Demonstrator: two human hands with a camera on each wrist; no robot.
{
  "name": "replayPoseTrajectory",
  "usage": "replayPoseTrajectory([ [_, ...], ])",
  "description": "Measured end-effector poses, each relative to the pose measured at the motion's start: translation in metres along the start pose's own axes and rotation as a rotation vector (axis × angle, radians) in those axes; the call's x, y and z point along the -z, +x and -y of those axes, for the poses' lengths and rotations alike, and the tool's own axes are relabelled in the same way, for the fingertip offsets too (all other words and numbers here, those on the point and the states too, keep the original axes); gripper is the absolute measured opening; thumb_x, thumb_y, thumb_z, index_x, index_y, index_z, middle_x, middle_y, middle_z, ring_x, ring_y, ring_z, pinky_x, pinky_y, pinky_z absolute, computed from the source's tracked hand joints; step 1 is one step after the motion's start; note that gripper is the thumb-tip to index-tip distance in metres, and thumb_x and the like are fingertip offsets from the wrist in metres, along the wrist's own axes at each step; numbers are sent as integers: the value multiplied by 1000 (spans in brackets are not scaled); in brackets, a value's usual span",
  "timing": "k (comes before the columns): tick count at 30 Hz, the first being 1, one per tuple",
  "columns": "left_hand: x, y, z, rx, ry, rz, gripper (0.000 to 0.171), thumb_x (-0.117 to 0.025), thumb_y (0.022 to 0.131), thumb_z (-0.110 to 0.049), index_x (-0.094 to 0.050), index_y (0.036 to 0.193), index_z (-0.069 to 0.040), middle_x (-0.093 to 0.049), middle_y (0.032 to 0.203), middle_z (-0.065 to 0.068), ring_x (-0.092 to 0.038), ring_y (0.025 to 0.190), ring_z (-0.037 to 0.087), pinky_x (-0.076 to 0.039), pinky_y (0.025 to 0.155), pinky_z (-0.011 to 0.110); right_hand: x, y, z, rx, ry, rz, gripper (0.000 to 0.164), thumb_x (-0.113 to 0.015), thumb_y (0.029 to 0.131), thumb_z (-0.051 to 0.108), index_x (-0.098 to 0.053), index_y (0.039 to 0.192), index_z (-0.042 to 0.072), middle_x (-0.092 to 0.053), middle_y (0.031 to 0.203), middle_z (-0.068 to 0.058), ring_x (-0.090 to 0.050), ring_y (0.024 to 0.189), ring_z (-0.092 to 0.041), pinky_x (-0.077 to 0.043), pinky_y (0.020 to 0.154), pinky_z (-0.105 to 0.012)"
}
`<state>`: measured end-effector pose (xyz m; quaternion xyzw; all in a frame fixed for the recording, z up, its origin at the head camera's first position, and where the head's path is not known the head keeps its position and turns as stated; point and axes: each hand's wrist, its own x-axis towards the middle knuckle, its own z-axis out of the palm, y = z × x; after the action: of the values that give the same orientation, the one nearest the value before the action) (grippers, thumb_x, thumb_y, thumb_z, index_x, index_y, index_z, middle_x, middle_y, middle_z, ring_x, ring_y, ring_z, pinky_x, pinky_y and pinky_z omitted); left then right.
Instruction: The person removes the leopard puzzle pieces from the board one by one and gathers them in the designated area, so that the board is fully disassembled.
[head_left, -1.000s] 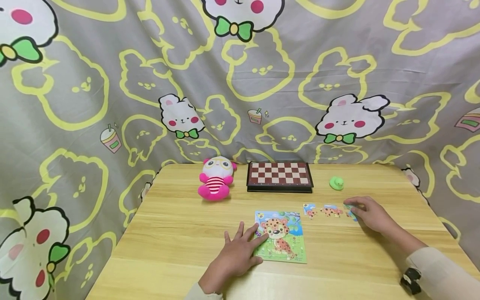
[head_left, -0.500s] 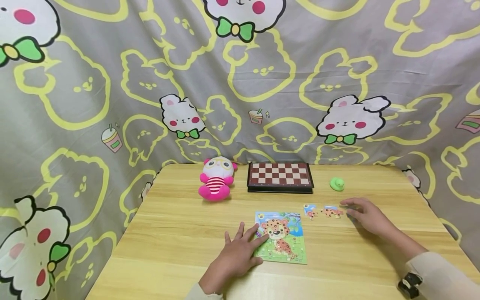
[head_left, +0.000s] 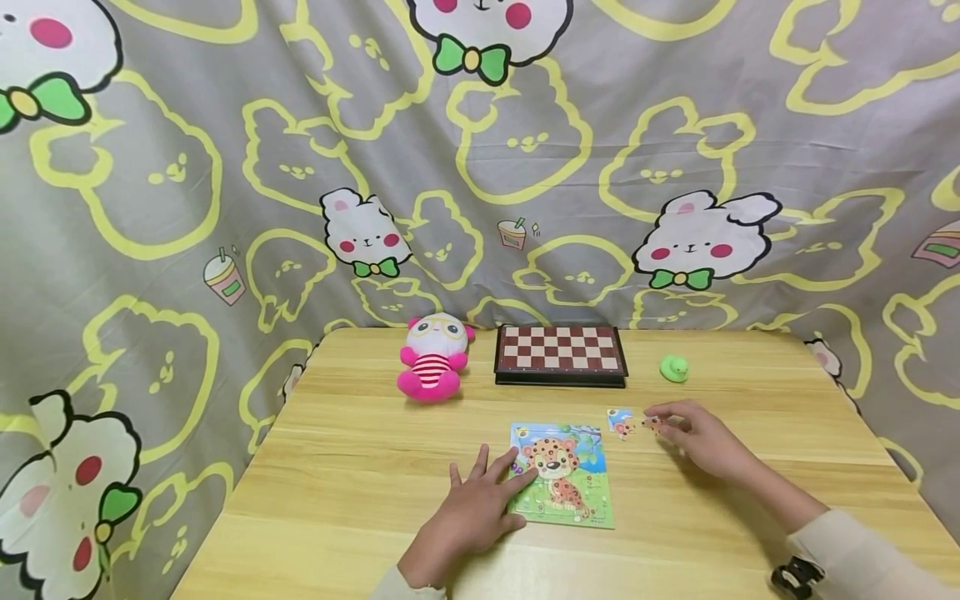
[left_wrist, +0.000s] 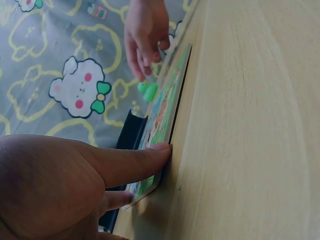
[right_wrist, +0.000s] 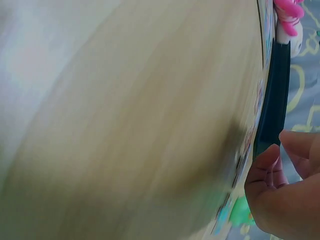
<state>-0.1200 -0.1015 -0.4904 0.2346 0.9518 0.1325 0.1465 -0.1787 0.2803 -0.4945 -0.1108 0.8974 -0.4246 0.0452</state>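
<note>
A square leopard jigsaw puzzle lies on the table. My left hand rests at its left edge with fingers spread, index fingertip on the picture; in the left wrist view the thumb lies along the board's side. To the right of the puzzle is a loose blue-and-orange puzzle piece. Beside it, my right hand hovers over a spotted piece, partly covering it. In the right wrist view, the thumb and forefinger of the right hand are apart, with nothing seen between them.
Along the back of the wooden table sit a pink-and-white plush toy, a checkered board box and a small green duck toy. Behind them hangs a grey patterned curtain.
My right hand has moved left from the rightmost puzzle piece to above the spotted one, now hiding much of it. The left hand has stayed on the puzzle.
</note>
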Motion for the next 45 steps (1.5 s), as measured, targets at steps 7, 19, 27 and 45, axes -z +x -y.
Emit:
replayPoseTrajectory([
  [7,0,0,0,-1,1,1,67,-68,95,-49,-40,156,-47,-23,171,-4,-15,156,46,-19,107,86,-15,0,15,19,33,30,31,-61,101,4,-67,131,3,-59,125,-23,-60,90,-23,-52,64,-29],
  [19,3,-1,-2,-2,3,4,67,-68,96,-48,-40,156,-47,-22,172,-3,-15,156,47,-20,107,85,-44,7,34,41,123,115,31,-63,100,5,-66,132,4,-64,129,-20,-62,90,-21,-56,65,-30],
  [27,2,0,-1,5,3,8,67,-68,95,-48,-40,156,-47,-22,172,-3,-15,156,46,-19,107,85,-63,14,50,29,144,163,31,-62,101,5,-66,132,4,-64,126,-16,-59,89,-21,-57,67,-31],
  [45,3,1,-1,8,13,14,67,-67,96,-50,-39,156,-48,-22,172,-4,-15,156,46,-20,107,85,-98,22,76,131,173,244,29,-62,102,7,-66,130,4,-64,119,-14,-59,92,-18,-54,74,-26],
])
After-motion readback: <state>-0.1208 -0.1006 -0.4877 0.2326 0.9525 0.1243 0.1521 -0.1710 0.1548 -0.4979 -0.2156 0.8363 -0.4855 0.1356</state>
